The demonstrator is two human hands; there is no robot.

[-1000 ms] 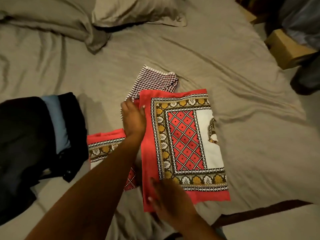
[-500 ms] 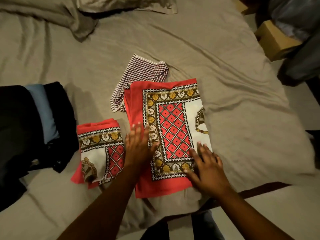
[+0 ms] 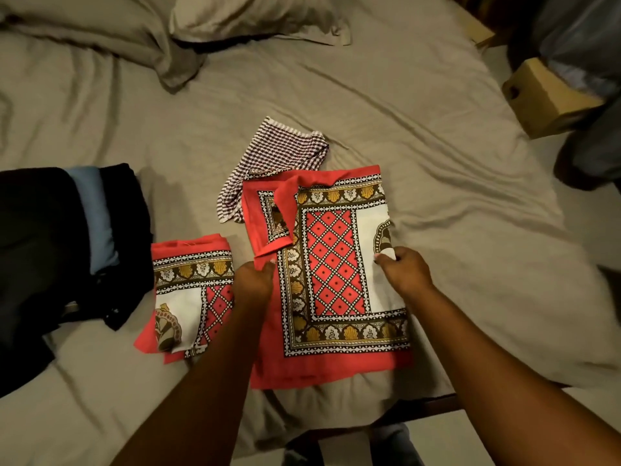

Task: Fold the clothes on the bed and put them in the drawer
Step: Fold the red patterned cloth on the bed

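Cloth (image 3: pixel 331 264) is lying soft and limp, likely sagging if lifted; left grip (image 3: pixel 255 280) and right grip (image 3: pixel 406 270) are each pinching a side edge, sensible holds.

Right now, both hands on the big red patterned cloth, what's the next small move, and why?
Probably fold it in half, near edge to far edge: the left hand and right hand pinch the red patterned cloth midway along its sides, and the matching cloth beside it lies folded smaller.
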